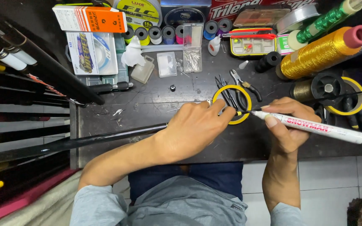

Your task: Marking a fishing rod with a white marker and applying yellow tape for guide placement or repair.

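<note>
Left hand [197, 127], knuckles up, pinching the yellow-banded tip of a black rod [105, 137] lying across the worktop's [147, 102] front edge; right hand [288, 125] gripping a white marker [315, 125], nib touching the tip.

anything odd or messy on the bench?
Nothing damaged. Small pale scraps lie loose on the dark table, and loose metal pins sit by the clear boxes. Left hand holds the black rod; right hand holds a white marker.

Orange-white box [89, 19]; blue-white packet [92, 52]
</note>
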